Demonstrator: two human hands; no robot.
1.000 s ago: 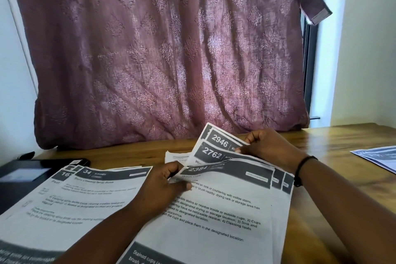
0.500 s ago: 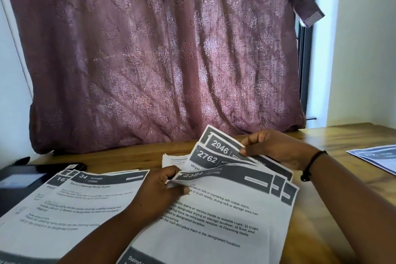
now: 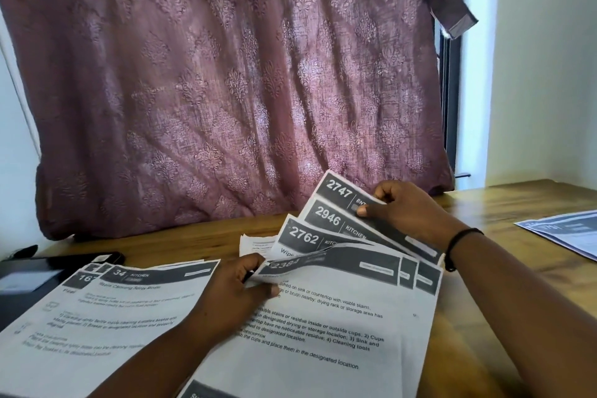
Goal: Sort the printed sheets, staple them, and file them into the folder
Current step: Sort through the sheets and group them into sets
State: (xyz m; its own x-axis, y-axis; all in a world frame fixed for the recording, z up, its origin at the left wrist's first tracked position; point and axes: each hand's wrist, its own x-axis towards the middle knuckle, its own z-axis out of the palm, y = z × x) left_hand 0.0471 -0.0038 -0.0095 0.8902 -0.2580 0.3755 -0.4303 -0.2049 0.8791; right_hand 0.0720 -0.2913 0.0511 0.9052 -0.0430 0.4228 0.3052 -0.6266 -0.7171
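Observation:
A fanned stack of printed sheets [image 3: 326,326] lies in front of me on the wooden table [image 3: 504,326], with dark headers numbered 2384, 2762, 2946 and 2747. My left hand [image 3: 232,297] pinches the top-left corner of the front sheet 2384. My right hand [image 3: 403,213] grips the upper edge of the rear sheets, thumb on the 2946 sheet, lifting their corners off the table. A second pile of printed sheets [image 3: 97,323] lies to the left, partly under my left forearm. A dark folder-like item [image 3: 29,281] sits at the far left, partly covered by that pile.
Another printed sheet [image 3: 568,233] lies at the table's right edge. A small white paper [image 3: 255,244] peeks out behind the fan. A patterned mauve curtain [image 3: 226,74] hangs behind the table. White wall stands to the right. No stapler is visible.
My right hand has spread the rear sheets further, and a sheet numbered 2747 now shows behind 2946. My left hand stays on the front sheet's corner.

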